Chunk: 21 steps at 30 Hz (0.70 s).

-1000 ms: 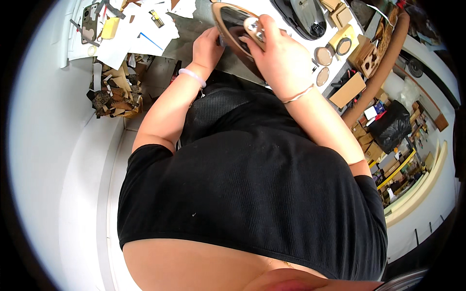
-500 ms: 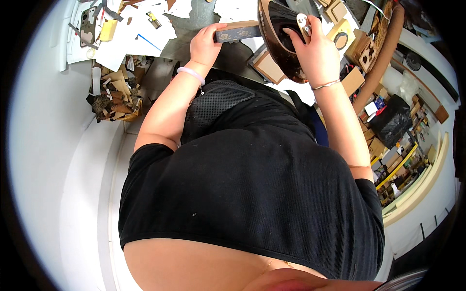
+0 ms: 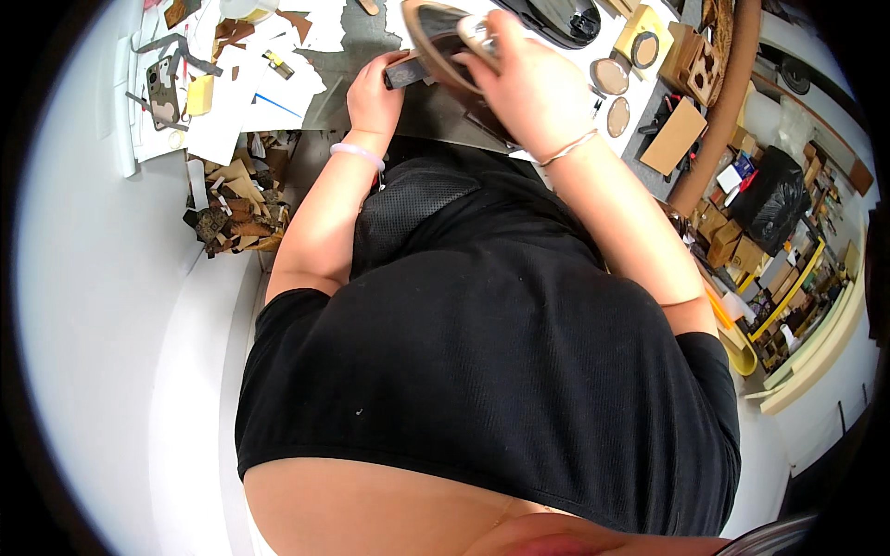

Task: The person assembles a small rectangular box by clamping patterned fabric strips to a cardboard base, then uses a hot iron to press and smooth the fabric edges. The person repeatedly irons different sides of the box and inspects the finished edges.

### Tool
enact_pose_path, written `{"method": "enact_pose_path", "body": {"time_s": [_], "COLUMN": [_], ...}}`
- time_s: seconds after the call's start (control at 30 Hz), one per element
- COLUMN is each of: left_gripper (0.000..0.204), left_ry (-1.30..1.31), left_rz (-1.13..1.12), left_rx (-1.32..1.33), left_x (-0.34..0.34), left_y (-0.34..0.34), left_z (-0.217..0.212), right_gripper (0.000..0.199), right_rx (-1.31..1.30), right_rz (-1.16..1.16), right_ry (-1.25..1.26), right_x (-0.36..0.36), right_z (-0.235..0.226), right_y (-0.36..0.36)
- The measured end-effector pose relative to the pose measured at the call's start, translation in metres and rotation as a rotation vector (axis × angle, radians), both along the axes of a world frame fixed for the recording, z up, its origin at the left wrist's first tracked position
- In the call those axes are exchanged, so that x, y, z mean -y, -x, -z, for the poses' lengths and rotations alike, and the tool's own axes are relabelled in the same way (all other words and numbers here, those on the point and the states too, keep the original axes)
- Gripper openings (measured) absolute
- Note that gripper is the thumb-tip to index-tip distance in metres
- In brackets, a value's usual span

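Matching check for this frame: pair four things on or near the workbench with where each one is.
Things:
1. oval wooden frame
2. dark flat strip
3. pink bracelet
4. pile of brown scraps

Places:
A. on the left wrist
B. in the left hand
C. below the bench edge, left of the left forearm
D. under the right hand

Pairs: 1-D, 2-B, 3-A, 4-C

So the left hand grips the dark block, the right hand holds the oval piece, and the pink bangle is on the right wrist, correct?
Not quite: the pink bangle is on the left wrist; the right wrist wears a thin bracelet. The head view shows it. The rest stands: the left hand grips the dark block and the right hand holds the oval piece.
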<state>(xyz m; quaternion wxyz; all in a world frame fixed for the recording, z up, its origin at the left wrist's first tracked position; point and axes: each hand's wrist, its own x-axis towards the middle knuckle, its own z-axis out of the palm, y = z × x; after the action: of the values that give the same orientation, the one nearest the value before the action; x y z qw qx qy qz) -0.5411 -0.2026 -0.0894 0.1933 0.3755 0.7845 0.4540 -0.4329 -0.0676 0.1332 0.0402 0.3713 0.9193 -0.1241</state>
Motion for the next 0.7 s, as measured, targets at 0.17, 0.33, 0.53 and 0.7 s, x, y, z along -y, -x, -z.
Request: {"method": "enact_pose_path", "body": {"time_s": [0.17, 0.33, 0.53, 0.7], "left_gripper": [0.044, 0.043, 0.033, 0.033], "left_ry": [-0.086, -0.062, -0.003, 0.015], "left_rz": [0.002, 0.014, 0.001, 0.003], "left_rx": [0.071, 0.074, 0.024, 0.034], "left_x": [0.002, 0.000, -0.003, -0.002], "left_y": [-0.001, -0.002, 0.000, 0.000], "left_z": [0.002, -0.003, -0.005, -0.004], "right_gripper": [0.048, 0.050, 0.036, 0.038], "right_rx": [0.068, 0.054, 0.000, 0.077], "right_rz": [0.175, 0.155, 0.073, 0.025], "right_ry": [-0.110, -0.131, 0.039, 0.048], "right_x": [-0.043, -0.033, 0.003, 0.027], "right_z": [-0.004, 0.006, -0.002, -0.004], "right_y": [-0.045, -0.047, -0.004, -0.044]}}
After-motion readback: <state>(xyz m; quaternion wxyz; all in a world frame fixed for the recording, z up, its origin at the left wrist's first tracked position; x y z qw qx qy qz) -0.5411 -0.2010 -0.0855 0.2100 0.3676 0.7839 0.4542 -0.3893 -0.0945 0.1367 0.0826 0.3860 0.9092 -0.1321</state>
